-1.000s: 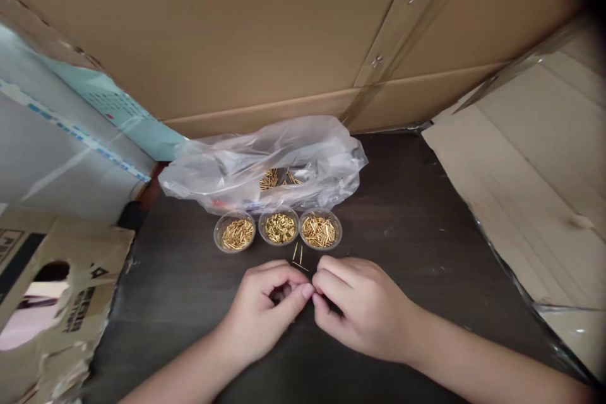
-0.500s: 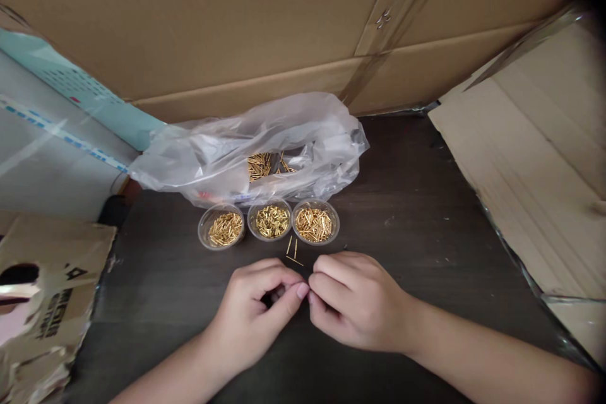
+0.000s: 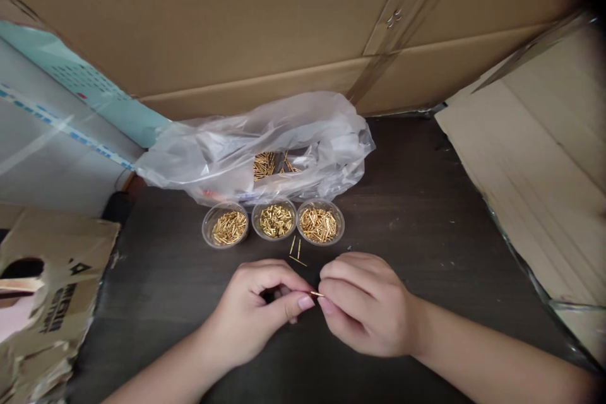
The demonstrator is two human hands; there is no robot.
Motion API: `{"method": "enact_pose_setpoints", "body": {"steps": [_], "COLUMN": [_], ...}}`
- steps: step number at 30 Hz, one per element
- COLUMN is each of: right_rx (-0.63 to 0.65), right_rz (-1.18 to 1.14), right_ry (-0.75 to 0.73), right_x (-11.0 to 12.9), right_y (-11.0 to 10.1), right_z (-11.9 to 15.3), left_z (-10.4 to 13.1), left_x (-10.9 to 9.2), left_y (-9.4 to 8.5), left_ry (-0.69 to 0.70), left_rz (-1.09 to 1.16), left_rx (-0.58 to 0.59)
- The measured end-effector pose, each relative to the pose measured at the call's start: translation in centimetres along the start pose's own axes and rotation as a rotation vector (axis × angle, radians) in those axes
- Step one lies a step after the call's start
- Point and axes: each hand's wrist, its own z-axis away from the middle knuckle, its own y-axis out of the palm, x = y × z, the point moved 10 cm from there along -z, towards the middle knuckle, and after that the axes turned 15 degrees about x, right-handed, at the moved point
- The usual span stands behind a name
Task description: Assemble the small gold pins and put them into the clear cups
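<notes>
Between the fingertips of both hands lies a thin gold-coloured metal pin (image 3: pixel 317 294). My left hand (image 3: pixel 265 303) pinches its left end with thumb and forefinger, and my right hand (image 3: pixel 367 303) pinches the right end. Only a short middle stretch of the pin shows. Just beyond the fingers, several loose gold pins (image 3: pixel 298 261) lie on the dark table (image 3: pixel 416 214). Behind them stand a left clear cup (image 3: pixel 229 228), a middle cup (image 3: pixel 276 221) and a right cup (image 3: pixel 319 223) in a row, each holding many small gold metal pieces.
A crumpled clear plastic bag (image 3: pixel 203 161) with more gold pins (image 3: pixel 264 166) lies behind the cups. Cardboard walls the back (image 3: pixel 265 19) and the right side (image 3: pixel 534 158). A torn cardboard piece (image 3: pixel 61 290) is at the left.
The hands have drawn slightly apart, so the gold pin now shows between the fingertips. The whole view has shifted a little, and the cups and bag appear slightly farther right.
</notes>
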Motion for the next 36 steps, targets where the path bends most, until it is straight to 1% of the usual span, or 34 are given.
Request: {"method": "enact_pose_setpoints", "body": {"steps": [5,8,14,20,25,32,36], "right_rx": [-0.008,-0.026,-0.002,0.03,0.061,0.108,0.126], "right_rz": [-0.075,-0.153,-0.214,-0.369,-0.43,-0.498,-0.512], "right_ry": [-0.011,0.007,0.045,0.052,0.066,0.084,0.104], "right_x": [0.1,-0.2,-0.5,-0.8,-0.8,-1.2,-1.4], "right_y": [-0.1,-0.2,0.2,0.9,1.5,2.1,2.2], "right_z": [0.0,0.1,-0.3,-0.5,-0.6,-0.7,-0.7], "left_z": [0.0,0.1,0.0,-0.2,-0.3,-0.3,-0.3], "left_x": [-0.2,-0.4,-0.2,-1.1,-1.0,-0.8,-0.8], "left_y": [0.1,0.6,1.7,1.9,2.2,2.7,2.8], "left_ry": [0.017,0.019,-0.018,0.001,-0.032,-0.016,-0.008], "left_rz": [-0.005,-0.038,-0.084,-0.271,-0.246,-0.216,-0.214], "left_rx": [0.015,0.066,0.182,0.204,0.233,0.282,0.281]}}
